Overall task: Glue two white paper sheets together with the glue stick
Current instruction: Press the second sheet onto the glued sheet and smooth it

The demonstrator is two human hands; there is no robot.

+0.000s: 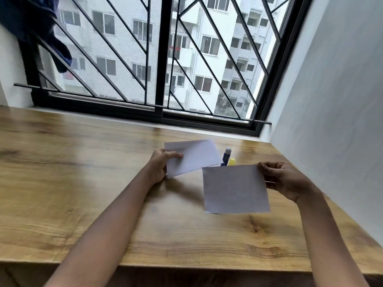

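So far I've only got one white sheet (193,157) pinched in my left hand (160,165) and the other sheet (235,188) in my right hand (285,180), both above the table (83,183), the glue stick (226,155) standing untouched behind them, nothing glued yet.

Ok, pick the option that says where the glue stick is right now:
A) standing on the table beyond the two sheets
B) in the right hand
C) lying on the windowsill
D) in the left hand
A: the glue stick stands on the table behind the papers, while the left hand pinches the far sheet and the right hand pinches the near sheet.
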